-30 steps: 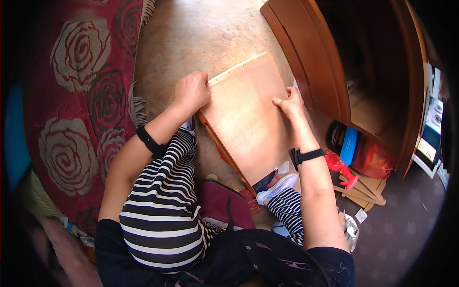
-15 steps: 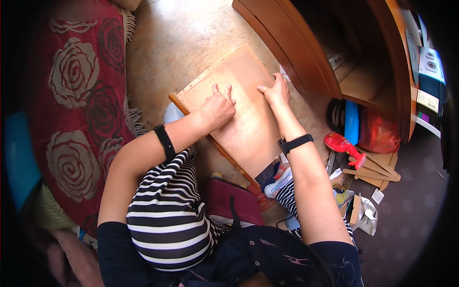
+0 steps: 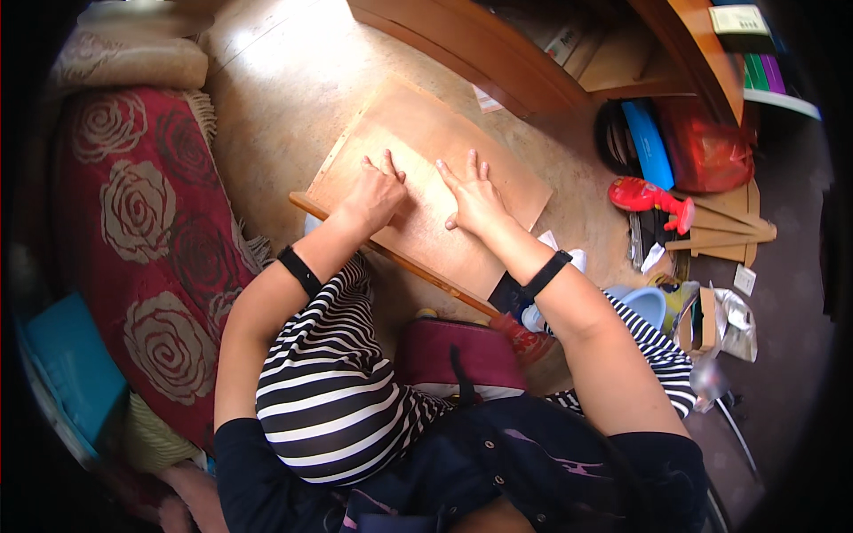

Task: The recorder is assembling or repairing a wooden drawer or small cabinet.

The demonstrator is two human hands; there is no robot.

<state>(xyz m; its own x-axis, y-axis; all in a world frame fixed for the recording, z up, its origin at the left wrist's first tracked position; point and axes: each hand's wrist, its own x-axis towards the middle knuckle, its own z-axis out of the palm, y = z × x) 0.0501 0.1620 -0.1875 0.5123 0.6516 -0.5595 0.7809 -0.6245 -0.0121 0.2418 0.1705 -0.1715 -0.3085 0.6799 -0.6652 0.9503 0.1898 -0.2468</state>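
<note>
A flat, light-brown wooden panel (image 3: pixel 511 182), with a thicker orange-brown wooden strip (image 3: pixel 426 272) along its near edge, lies slanted in front of me. On its left half rests my left hand (image 3: pixel 378 194), the visible fingers stretched forward and apart. To the right, my right hand (image 3: pixel 477 200) lies on the panel, fingers spread and thumb out. Neither hand grips anything. Small marks run along the panel's left edge. My striped legs (image 3: pixel 333 409) are on the near side, and a dark red, boxy fabric item (image 3: pixel 462 355) sits between them.
A brown wooden cabinet (image 3: pixel 471 58) with an open compartment stands at the far right. A bed or sofa with a red rose-patterned cover (image 3: pixel 164 240) lines the left. On the right are a red spray-bottle-like object (image 3: pixel 640 195), cardboard pieces (image 3: pixel 724 231) and a light-blue basin (image 3: pixel 644 306).
My right hand has left the panel's right edge and moved inward, now lying spread on its surface. My left hand remains on the panel. The view has shifted to the right.
</note>
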